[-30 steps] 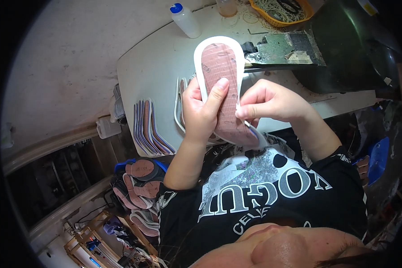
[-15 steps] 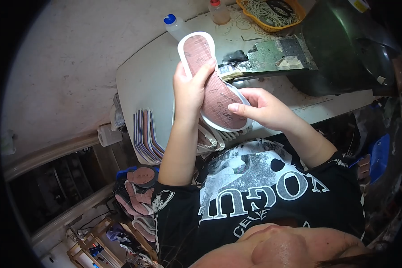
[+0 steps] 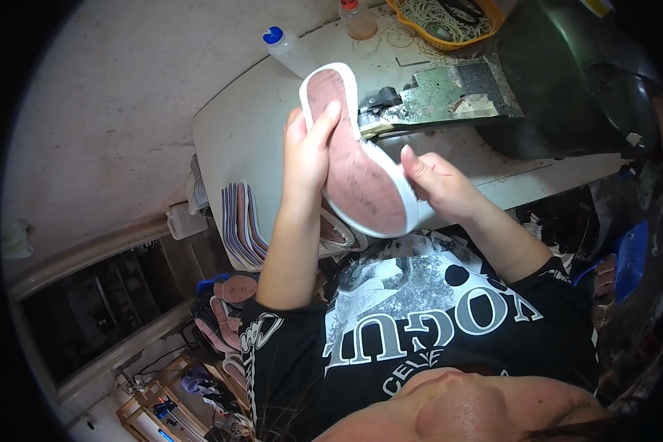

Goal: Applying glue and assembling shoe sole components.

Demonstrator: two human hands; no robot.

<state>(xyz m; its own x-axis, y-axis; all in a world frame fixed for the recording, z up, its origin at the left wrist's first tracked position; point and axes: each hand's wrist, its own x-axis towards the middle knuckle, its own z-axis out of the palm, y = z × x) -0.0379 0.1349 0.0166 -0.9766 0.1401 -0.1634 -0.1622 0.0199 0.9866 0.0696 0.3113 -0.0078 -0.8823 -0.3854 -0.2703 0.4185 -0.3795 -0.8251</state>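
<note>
A shoe insole (image 3: 365, 184) with a pinkish-brown face, faint dark markings and a white rim is held up over the table's near edge, its narrow end away from me. My left hand (image 3: 307, 151) grips its narrow middle, thumb flat on the pink face and fingers behind. My right hand (image 3: 443, 184) is beside the wide end's right edge, with its thumb raised off the face. Its other fingers are partly hidden near the rim. Just beyond the insole, a green metal machine arm (image 3: 446, 94) reaches in from the right, with a dark clamp-like part (image 3: 385, 97) at its tip.
Stacked insoles (image 3: 241, 221) stand at the table's (image 3: 228, 140) left edge. At the back are a blue-capped bottle (image 3: 287, 50), a red-capped bottle (image 3: 358, 20) and a yellow basket (image 3: 449, 40) of cord. A large dark green machine body (image 3: 560, 81) fills the right. More pink pieces (image 3: 225, 317) lie lower left.
The insole has turned in my left hand, its wide end swinging slightly toward me. My right thumb has come off the pink face and now points up beside the rim.
</note>
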